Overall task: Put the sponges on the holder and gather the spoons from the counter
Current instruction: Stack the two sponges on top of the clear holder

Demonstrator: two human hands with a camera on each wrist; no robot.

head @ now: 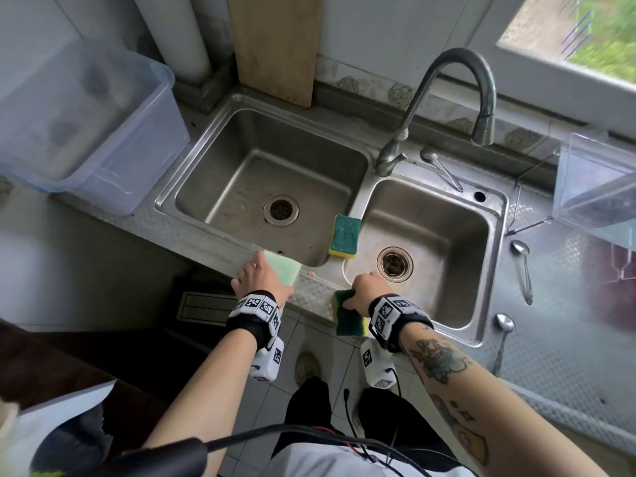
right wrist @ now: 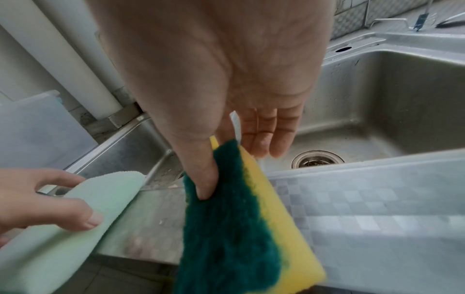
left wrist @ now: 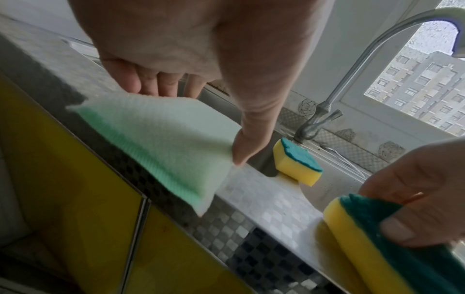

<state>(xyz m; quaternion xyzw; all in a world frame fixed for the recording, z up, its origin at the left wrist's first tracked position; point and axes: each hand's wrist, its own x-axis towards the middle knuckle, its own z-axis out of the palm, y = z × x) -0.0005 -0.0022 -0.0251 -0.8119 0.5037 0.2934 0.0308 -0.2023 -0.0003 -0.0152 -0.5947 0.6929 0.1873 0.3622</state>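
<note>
Left hand (head: 256,275) pinches pale green sponge (head: 282,266); right hand (head: 366,290) pinches yellow-green sponge (head: 347,313). Risk: thumb-only pinch slips, dropping one off the near counter edge.

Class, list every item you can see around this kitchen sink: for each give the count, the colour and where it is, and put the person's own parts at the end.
Pale green sponge: one, at the sink's front rim, held by the left hand.
Green-and-yellow sponges: two; one on the divider between the basins, one at the front rim in the right hand.
Spoons: three, silver; one behind the right basin, two on the counter to the right.
Sink: one, steel, two basins.
Tap: one, grey, behind the basins.
Plastic tub: one, clear, left counter.
Wooden board: one, leaning on the wall.
Clear container: one, far right.
Left hand, right hand: each grips a sponge.
</note>
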